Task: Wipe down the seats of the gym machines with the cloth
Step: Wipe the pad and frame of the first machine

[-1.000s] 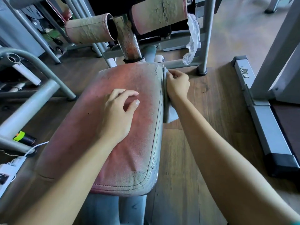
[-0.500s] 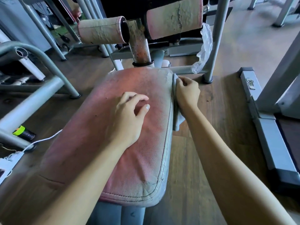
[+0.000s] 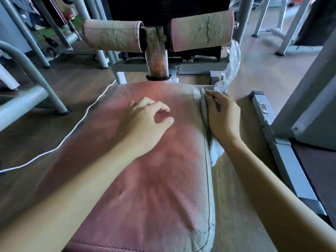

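A worn, faded red seat pad with cracked grey edges fills the middle of the head view. My left hand rests on the pad's far half with its fingers loosely curled, holding nothing. My right hand presses a pale grey cloth flat against the pad's right side edge, near the far corner. The cloth's lower end hangs below my wrist; the rest is hidden under the hand.
Two cracked roller pads sit on a rusty post beyond the seat. A clear plastic bag hangs at the right. A white cable crosses the wooden floor on the left. Grey machine frames flank both sides.
The view has moved closer to the seat and rollers. My right hand with the cloth stays at the pad's right edge near the far corner. My left hand stays on the pad.
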`<state>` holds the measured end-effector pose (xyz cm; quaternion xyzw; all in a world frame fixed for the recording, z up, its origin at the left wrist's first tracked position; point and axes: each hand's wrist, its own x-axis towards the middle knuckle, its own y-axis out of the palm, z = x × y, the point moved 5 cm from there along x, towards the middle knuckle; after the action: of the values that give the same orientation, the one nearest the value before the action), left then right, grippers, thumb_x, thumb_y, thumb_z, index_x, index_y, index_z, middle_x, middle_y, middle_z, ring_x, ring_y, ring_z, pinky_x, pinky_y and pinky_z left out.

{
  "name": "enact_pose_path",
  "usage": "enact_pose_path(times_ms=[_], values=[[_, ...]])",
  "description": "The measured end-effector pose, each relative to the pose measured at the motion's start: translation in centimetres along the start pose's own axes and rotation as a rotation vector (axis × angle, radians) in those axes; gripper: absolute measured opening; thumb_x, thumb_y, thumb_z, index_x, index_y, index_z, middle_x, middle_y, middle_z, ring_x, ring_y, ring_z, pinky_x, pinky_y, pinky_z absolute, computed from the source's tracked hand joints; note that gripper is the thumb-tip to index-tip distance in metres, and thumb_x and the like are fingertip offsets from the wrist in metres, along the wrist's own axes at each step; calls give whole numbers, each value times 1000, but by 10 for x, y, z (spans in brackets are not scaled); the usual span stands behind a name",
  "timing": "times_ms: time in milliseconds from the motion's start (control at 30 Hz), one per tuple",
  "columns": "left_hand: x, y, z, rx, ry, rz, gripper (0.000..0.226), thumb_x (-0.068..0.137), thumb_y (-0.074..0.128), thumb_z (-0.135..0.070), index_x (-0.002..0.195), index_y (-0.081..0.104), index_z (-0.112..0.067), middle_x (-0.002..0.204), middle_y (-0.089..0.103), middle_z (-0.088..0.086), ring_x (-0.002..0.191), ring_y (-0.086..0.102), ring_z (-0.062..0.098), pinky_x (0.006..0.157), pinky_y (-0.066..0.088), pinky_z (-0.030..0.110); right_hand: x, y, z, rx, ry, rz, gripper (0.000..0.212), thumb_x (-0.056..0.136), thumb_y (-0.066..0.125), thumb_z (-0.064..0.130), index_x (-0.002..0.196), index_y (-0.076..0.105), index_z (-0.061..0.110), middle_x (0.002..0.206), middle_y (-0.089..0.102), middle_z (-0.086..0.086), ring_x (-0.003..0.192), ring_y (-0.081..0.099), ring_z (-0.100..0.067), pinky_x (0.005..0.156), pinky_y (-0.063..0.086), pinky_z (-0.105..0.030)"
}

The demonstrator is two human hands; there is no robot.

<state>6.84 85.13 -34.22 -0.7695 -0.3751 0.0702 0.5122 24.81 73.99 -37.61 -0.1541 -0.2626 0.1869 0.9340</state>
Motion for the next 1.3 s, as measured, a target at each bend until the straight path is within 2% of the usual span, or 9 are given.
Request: enact_pose_path(times_ms=[67,133,233,367,600,933,1033,1233,1300], values=[[23,-13,25,-53,-10,-57,24,90,59,-46,109,70,-36,117,56,-13,115,50,16,96,44,36,3,-6,15,-44,-90,-24,23,99,59,18,116,74,18,106,67,8,92,57,2,81,39,-3],[35,-20,51,-145,-39,-156,21,89,63,-35,107,72,-28,115,60,-6,110,56,19,95,46,37,13,-3,36,-103,-191,-8,23,99,58,18,116,74,17,110,66,9,96,55,3,85,40,-6],[37,-15,65,-125,-73,-174,23,90,61,-29,109,71,-24,115,62,-7,106,60,18,92,48,33,30,29,56,-256,-307,144,25,100,55,24,118,73,19,117,67,1,103,61,-13,90,48,-25],[39,-14,63,-65,-105,-149,27,89,56,-33,112,70,-25,121,62,-6,115,58,25,92,49,49,38,55,54,-492,-268,189,25,100,57,33,116,73,22,129,62,-1,113,55,-30,97,46,-37],[39,-17,58,-49,-128,-106,26,90,62,-24,115,69,-20,126,62,1,119,56,30,102,42,47,38,60,59,-608,-257,233,23,101,60,31,113,75,17,120,65,-2,107,55,-29,88,51,-47],[41,-15,56,25,-176,-43,28,92,59,-26,119,67,-22,130,60,1,118,56,31,102,42,46,44,62,52,-563,-239,274,29,103,51,31,114,74,17,118,66,-3,102,55,-30,88,49,-46],[42,-15,56,56,-186,-14,28,92,59,-26,120,66,-22,133,58,3,114,55,31,101,42,44,50,64,50,-527,-202,316,21,99,58,25,111,74,18,116,64,-3,97,54,-30,85,49,-45],[43,-15,54,99,-201,21,28,94,57,-26,121,65,-20,135,54,8,114,55,35,100,43,46,111,78,41,-297,-59,511,22,100,57,27,115,72,17,113,61,-4,100,58,-25,88,46,-30],[44,-15,52,105,-203,19,28,93,58,-24,119,66,-18,135,54,9,113,55,34,99,43,45,138,97,32,-248,-16,670,24,100,58,32,113,73,19,111,64,-2,98,62,-19,84,43,-22]])
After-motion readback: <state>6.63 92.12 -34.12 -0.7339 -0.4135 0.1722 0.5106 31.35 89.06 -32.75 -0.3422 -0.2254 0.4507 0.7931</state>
